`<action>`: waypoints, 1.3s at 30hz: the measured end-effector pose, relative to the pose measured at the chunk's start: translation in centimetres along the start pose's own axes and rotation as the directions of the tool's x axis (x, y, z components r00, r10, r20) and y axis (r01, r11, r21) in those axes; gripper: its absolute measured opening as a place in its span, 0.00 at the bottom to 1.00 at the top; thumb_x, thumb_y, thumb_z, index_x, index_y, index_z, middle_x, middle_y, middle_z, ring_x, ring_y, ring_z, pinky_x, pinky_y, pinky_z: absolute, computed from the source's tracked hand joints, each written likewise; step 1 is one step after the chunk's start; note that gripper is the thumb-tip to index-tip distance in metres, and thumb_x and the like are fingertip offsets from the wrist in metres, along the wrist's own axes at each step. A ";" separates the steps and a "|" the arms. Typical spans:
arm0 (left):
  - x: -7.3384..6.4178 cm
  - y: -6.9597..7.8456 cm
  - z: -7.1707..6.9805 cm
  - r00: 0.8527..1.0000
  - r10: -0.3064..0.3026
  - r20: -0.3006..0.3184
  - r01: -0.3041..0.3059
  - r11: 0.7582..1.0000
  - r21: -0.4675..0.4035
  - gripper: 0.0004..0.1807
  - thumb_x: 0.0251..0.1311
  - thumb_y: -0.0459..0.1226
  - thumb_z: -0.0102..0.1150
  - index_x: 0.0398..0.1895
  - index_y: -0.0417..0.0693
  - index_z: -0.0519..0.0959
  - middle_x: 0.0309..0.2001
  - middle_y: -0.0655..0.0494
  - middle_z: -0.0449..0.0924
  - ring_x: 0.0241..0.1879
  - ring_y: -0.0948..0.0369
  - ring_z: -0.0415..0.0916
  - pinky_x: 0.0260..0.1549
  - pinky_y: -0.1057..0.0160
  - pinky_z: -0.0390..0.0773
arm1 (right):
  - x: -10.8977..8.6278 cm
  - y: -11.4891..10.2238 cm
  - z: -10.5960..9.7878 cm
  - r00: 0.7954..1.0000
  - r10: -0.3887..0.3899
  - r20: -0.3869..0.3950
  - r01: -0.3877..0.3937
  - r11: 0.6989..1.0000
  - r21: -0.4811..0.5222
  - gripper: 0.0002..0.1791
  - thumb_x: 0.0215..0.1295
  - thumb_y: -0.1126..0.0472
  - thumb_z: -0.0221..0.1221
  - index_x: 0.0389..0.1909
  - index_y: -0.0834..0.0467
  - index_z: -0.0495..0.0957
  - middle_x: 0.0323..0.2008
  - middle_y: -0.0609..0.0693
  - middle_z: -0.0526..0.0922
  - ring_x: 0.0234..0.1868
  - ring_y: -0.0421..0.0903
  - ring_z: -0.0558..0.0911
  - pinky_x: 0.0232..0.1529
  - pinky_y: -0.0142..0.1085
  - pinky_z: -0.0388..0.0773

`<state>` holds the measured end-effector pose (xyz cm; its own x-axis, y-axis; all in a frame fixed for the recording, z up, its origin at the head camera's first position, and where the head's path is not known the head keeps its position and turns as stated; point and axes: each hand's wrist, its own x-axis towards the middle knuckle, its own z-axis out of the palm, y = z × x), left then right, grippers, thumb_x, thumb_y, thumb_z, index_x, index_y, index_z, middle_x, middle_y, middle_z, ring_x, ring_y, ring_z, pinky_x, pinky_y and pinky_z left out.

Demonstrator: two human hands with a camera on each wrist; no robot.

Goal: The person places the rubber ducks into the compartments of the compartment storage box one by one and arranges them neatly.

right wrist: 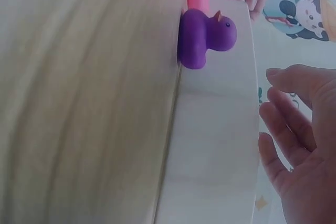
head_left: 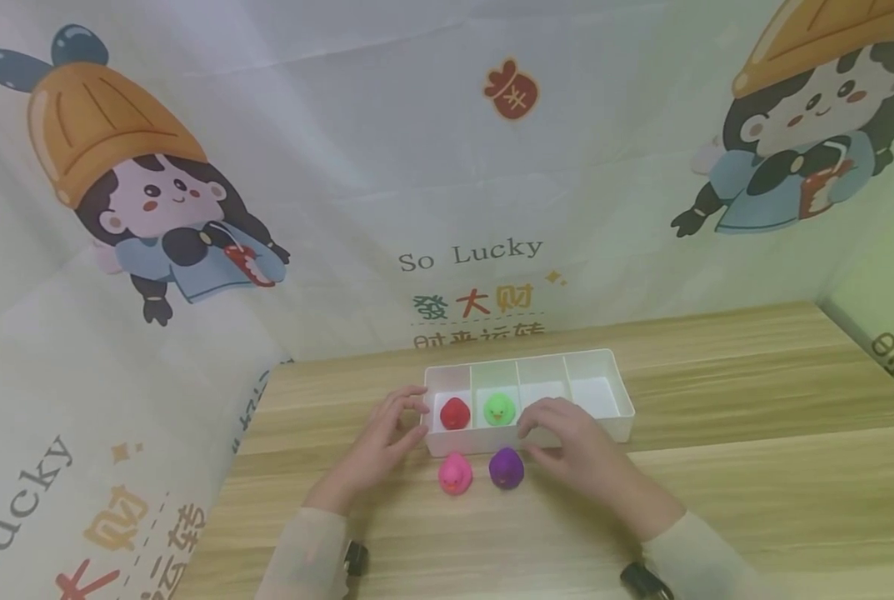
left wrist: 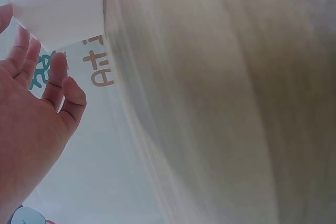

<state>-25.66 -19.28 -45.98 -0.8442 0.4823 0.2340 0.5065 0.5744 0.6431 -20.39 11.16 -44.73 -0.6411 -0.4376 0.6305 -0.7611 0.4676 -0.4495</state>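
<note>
A white four-compartment box (head_left: 478, 439) stands on the table, with a red rubber duck (head_left: 455, 414) in its leftmost compartment and a green rubber duck (head_left: 500, 409) in the one beside it. My left hand (head_left: 381, 440) is at the box's left end, its relaxed fingertips right at the end wall. Loosely bent and holding nothing, the fingers of my right hand (head_left: 583, 450) hover at the front rim by the third compartment, partly hiding it. In front of the box sit a pink rubber duck (head_left: 455, 473) and, to its right, a purple rubber duck (head_left: 506, 468).
The wood-grain table (head_left: 761, 483) extends to both sides of the box. Behind it hangs a pale printed cloth (head_left: 357, 192) with cartoon figures and lettering; more of this cloth runs along the left and right sides.
</note>
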 end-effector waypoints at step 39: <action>0.0 -0.1 -0.1 1.000 -0.011 0.012 0.011 1.000 -0.023 0.16 0.60 0.46 0.50 0.47 0.50 0.67 0.63 0.64 0.53 0.58 0.63 0.50 0.48 0.55 0.64 | -0.4 -2.2 2.3 0.967 0.167 0.193 -0.143 0.981 -0.128 0.17 0.41 0.57 0.68 0.34 0.49 0.74 0.33 0.39 0.76 0.37 0.38 0.75 0.40 0.31 0.70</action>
<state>-25.68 -19.42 -45.94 -0.8475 0.4838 0.2183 0.4929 0.5647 0.6619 -18.67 8.50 -45.49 -0.7656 -0.4936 0.4125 -0.6424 0.6198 -0.4507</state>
